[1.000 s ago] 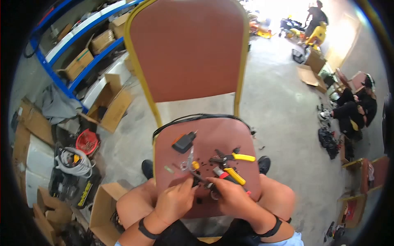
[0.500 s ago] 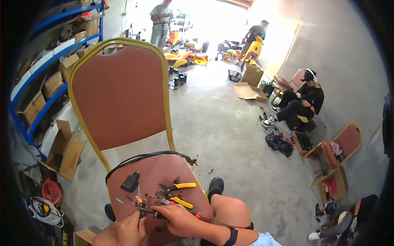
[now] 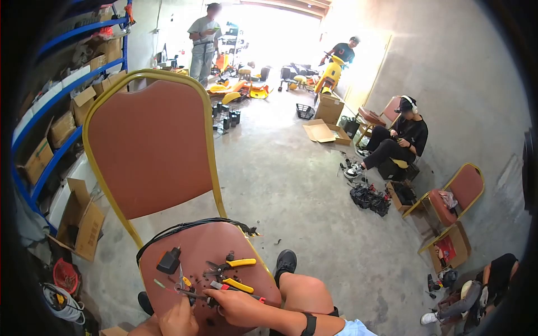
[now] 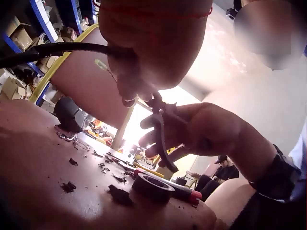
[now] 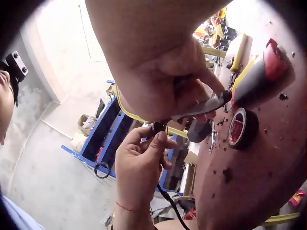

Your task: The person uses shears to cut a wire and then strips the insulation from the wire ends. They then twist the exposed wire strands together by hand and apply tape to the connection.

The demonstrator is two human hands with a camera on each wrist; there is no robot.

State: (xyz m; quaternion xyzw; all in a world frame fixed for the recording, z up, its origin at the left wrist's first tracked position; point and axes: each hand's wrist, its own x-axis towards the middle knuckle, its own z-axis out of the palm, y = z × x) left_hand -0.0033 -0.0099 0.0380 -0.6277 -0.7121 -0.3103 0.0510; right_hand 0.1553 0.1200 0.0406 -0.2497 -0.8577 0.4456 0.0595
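Observation:
My left hand (image 3: pixel 179 319) pinches the end of a black cable (image 4: pixel 53 48) low over the chair seat. Against that end, my right hand (image 3: pixel 238 305) grips dark-handled pliers (image 4: pixel 163 143), whose curved handle sticks out past the fingers. The pliers' tips meet a small black piece (image 5: pixel 158 127) at the left fingertips; fingers partly hide it. On the brown seat (image 3: pixel 224 238) lie yellow-handled wire strippers (image 3: pixel 238 285), a black adapter (image 3: pixel 168 260), scissors (image 3: pixel 184 278) and a red and black tool (image 5: pixel 264 76). A roll of black tape (image 5: pixel 243 128) lies beside that tool, among dark scraps.
Black cable coils (image 3: pixel 190 225) run along the seat's back edge, below the chair back (image 3: pixel 154 151). Blue shelving (image 3: pixel 56 151) and an open carton (image 3: pixel 84 224) stand left. A seated person (image 3: pixel 400 137) and a second chair (image 3: pixel 451 196) are at right.
The head view has swung right and up, so the chair sits lower left and more of the room shows. Both hands stay together over the seat with the cable and pliers.

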